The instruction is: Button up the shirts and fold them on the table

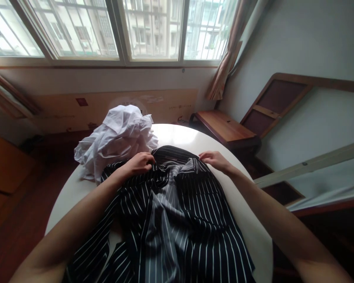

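The bottom edge cuts off the black, white-striped fabric garment [215, 222]. The left hand's [141, 162] fingertips curl out of sight. The crumpled white cloth [118, 135] hides part of the round white tabletop's [179, 135] rim. Print on the tan cardboard panel [159, 100] is too small to read.

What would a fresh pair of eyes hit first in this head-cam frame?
The black striped shirt, front open, spread over the round white table, its collar area held by the left hand and right hand on either side. Next, the crumpled white cloth heaped at the table's far left. Then the bright windows along the top.
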The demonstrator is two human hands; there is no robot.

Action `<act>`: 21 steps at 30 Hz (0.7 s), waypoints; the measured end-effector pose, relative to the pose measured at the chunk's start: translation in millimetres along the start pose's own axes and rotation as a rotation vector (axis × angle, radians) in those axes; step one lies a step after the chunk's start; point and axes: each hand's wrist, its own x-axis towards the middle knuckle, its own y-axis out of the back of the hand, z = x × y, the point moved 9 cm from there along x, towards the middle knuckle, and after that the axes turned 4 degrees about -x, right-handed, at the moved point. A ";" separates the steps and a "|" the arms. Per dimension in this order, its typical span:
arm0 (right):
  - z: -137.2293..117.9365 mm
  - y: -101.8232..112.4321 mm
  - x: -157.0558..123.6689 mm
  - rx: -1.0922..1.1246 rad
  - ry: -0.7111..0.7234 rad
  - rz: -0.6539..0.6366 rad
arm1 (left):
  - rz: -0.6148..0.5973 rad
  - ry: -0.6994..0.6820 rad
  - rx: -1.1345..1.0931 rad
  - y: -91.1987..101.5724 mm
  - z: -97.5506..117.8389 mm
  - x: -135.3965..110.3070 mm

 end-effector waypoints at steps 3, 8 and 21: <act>12.0 3.0 15.6 0.106 -0.258 0.177 | 0.232 0.304 -0.031 14.3 -23.3 3.6; 1.5 -27.5 39.4 -0.009 -0.332 0.036 | 0.368 0.467 0.108 15.8 -32.4 17.6; 2.3 -30.3 25.1 0.946 -0.301 -0.162 | 0.093 0.488 -1.312 9.4 -50.9 5.2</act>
